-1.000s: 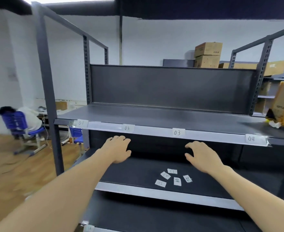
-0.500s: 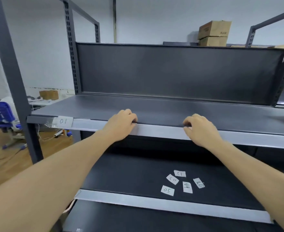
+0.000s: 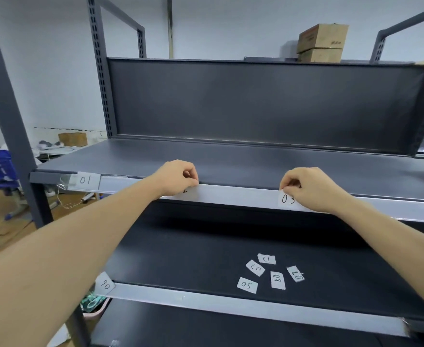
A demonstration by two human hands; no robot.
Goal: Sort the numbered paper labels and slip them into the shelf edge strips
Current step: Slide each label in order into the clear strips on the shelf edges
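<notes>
Label 03 (image 3: 288, 199) pinched at its top edge by right hand (image 3: 311, 187), seated in upper shelf edge strip (image 3: 236, 195); left hand (image 3: 178, 177) fingers pressed together on the 02 slip, mostly hidden.

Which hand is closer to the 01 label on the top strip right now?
Left. The left hand sits on the same strip to the right of the 01 label, with a bare stretch between. The right hand is farther right, pinching the 03 label.

Label 03 (image 3: 288, 199) in strip (image 3: 238, 196), five loose labels (image 3: 271, 274)
</notes>
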